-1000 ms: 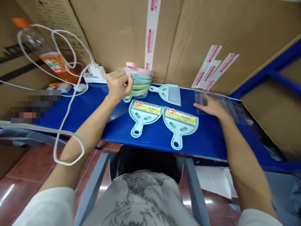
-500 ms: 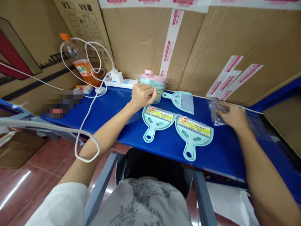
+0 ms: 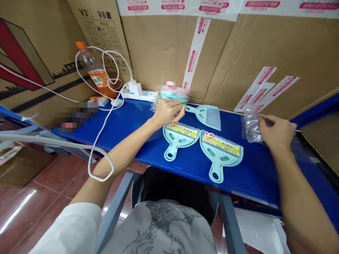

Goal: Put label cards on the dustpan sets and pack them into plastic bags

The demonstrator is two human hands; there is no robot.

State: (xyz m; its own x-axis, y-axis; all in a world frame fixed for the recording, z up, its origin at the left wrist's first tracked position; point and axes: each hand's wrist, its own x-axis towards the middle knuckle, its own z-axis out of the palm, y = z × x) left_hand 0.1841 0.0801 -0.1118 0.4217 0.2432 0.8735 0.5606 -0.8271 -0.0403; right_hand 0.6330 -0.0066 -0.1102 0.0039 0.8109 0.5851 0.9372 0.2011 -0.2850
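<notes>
My left hand (image 3: 169,113) is closed, its fingers curled in front of a stack of pink and mint round items (image 3: 174,92); whatever it may hold is hidden. On the right, my right hand (image 3: 277,132) pinches a crumpled clear plastic bag (image 3: 251,126). Between my hands lie a mint dustpan with a yellow label (image 3: 178,140), a larger-looking labelled mint dustpan (image 3: 221,157) and, behind them, a mint brush (image 3: 208,117) with pale bristles. Both labelled dustpans have their handles toward me.
At the back left stand an orange drink bottle (image 3: 99,76) and a white power strip (image 3: 143,95) with a plug. A white cable (image 3: 102,128) hangs over my left forearm. Cardboard (image 3: 164,46) walls the back of the blue table (image 3: 148,151).
My right hand has shifted slightly right, with the plastic bag now more spread out. My left hand has barely moved against the table. The whole view has shifted a little.
</notes>
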